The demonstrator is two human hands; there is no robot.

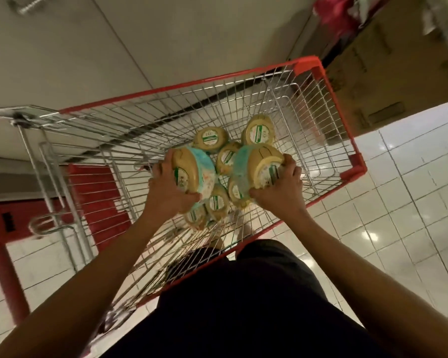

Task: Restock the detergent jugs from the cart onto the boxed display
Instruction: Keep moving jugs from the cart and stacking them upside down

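Red-rimmed wire cart (192,85), six jugs (210,139) inside, left hand (166,195) gripping left jug (192,171), right hand (279,195) gripping right jug (259,164)

You've got dim, yellowish light here; glare spots pop on the glossy floor tiles (398,202), and motion blur smears everything past the far right corner of the cart (307,64).

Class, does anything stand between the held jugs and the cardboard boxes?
Yes: the cart's wire wall and red rim stand between the cardboard boxes and the left jug in the left hand and the right jug in the right hand.
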